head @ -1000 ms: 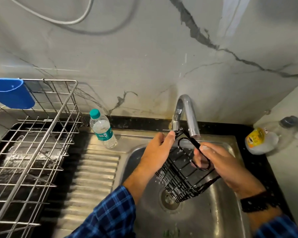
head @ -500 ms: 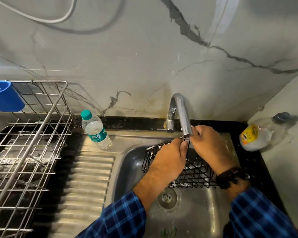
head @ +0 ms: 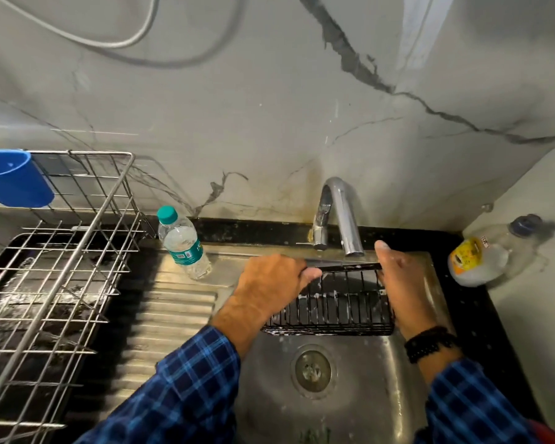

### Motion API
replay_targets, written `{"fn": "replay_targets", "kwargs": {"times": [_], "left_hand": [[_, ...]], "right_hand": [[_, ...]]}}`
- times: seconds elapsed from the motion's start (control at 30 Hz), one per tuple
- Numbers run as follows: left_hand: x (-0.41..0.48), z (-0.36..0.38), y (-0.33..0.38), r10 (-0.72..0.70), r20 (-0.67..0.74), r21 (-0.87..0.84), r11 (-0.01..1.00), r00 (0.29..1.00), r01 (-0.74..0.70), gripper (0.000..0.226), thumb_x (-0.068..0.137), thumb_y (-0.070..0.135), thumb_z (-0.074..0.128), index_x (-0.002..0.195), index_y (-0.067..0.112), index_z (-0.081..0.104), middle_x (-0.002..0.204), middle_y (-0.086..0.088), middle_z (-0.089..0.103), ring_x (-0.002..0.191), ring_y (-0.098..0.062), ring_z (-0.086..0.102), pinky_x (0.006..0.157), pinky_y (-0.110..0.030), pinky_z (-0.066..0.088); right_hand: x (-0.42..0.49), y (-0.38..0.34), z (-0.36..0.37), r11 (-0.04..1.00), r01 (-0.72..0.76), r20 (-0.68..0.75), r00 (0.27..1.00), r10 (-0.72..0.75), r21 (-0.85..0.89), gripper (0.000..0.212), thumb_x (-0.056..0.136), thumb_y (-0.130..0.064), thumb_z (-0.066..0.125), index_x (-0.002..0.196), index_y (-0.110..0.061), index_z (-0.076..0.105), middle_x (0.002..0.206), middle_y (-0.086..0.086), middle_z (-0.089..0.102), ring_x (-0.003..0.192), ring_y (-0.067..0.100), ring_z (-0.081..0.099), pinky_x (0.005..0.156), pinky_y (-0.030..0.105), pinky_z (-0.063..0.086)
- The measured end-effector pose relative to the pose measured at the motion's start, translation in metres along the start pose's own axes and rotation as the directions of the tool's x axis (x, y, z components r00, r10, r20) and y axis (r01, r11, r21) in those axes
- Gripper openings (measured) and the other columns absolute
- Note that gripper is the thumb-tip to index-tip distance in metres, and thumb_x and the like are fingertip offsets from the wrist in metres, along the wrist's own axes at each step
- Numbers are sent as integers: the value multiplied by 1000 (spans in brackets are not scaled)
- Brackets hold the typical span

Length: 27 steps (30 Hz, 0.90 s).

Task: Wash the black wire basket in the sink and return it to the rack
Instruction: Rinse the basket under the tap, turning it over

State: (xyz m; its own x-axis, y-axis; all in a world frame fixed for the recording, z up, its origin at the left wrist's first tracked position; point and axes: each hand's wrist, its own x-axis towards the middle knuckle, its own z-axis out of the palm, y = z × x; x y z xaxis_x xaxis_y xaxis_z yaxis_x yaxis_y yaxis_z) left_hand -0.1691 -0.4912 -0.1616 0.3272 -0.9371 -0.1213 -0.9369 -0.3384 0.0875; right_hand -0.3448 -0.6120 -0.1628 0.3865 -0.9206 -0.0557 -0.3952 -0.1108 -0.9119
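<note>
Steel wire dish rack [head: 61, 251] at far left on the bench, with a clear water bottle [head: 183, 245] just beside it. Over the sink [head: 366, 395], the left hand [head: 269, 280] has its grip curled round the left end of the black wire basket [head: 334, 315]. The right hand [head: 401, 283] clasps the right end, just below the tap [head: 343, 216].

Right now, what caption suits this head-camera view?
Left hand and right hand hold a black wire basket over the stainless-steel sink.
</note>
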Motion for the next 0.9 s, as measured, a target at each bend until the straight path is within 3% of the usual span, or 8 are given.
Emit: {"fn": "replay_targets", "kwargs": {"times": [0.13, 0.23, 0.3, 0.5, 0.6, 0.7, 0.77, 0.9], "left_hand": [[7, -3, 3, 119, -67, 55, 992, 991, -116, 69, 99, 69, 11, 100, 27, 65, 86, 2, 69, 81, -18, 67, 87, -41, 55], [12, -4, 12, 100, -66, -160, 981, 993, -109, 59, 99, 67, 21, 92, 24, 62, 81, 1, 66, 75, -19, 66, 77, -41, 59], [17, -5, 19, 126, -57, -274, 952, 990, -137, 46, 103, 61, 30, 87, 27, 56, 78, 5, 62, 74, -17, 64, 76, -40, 58], [12, -4, -6, 166, -5, -347, 924, 986, -158, 42, 106, 53, 31, 102, 26, 63, 81, 8, 63, 75, -10, 63, 80, -32, 57], [3, 5, -32, -24, -24, -817, 577, 999, -6, 52, 104, 57, 33, 80, 25, 66, 68, 7, 68, 73, -15, 67, 84, -34, 53], [2, 1, -10, -191, -91, -938, 347, 977, -20, 54, 105, 53, 33, 77, 13, 57, 49, 11, 49, 52, -14, 47, 57, -30, 44], [11, -15, 11, -276, -112, -945, 328, 954, -16, 49, 107, 49, 33, 79, 13, 51, 47, 15, 35, 46, -6, 32, 47, -20, 31], [29, -35, 33, -142, -141, -873, 485, 980, -55, 52, 109, 44, 32, 66, 19, 47, 52, 10, 38, 39, -2, 32, 46, -24, 35]], "right_hand": [[9, -14, -10, 912, 180, 82, 984, -160, -369, 49, 105, -40, 40, 62, -17, 35, 59, -1, 36, 56, 19, 40, 52, 33, 23], [10, -26, -3, 500, 384, 261, 918, -300, -776, 44, 104, -38, 30, 82, -18, 62, 74, 1, 62, 72, 24, 61, 60, 31, 35], [2, -33, 7, 317, 515, 427, 850, -309, -797, 43, 104, -34, 28, 106, -24, 70, 93, -1, 71, 80, 19, 64, 70, 30, 43], [17, -8, -3, 459, 348, 254, 933, -256, -817, 59, 105, -45, 27, 68, -12, 61, 63, 7, 59, 58, 26, 56, 45, 26, 19], [22, 4, -11, 657, 235, 110, 968, -227, -716, 61, 104, -44, 31, 54, -10, 40, 49, 3, 42, 50, 24, 44, 47, 29, 21], [19, 0, -8, 776, 163, 35, 983, -179, -609, 59, 106, -42, 34, 57, -9, 41, 53, 4, 41, 54, 25, 44, 51, 37, 27], [17, -10, -6, 775, 191, 40, 977, -209, -603, 58, 107, -40, 32, 63, -6, 50, 59, 3, 46, 62, 25, 48, 56, 40, 26], [-5, -20, 9, 866, 302, 142, 953, -267, -399, 47, 108, -38, 28, 73, -21, 55, 62, 1, 57, 56, 12, 51, 49, 20, 29]]}}
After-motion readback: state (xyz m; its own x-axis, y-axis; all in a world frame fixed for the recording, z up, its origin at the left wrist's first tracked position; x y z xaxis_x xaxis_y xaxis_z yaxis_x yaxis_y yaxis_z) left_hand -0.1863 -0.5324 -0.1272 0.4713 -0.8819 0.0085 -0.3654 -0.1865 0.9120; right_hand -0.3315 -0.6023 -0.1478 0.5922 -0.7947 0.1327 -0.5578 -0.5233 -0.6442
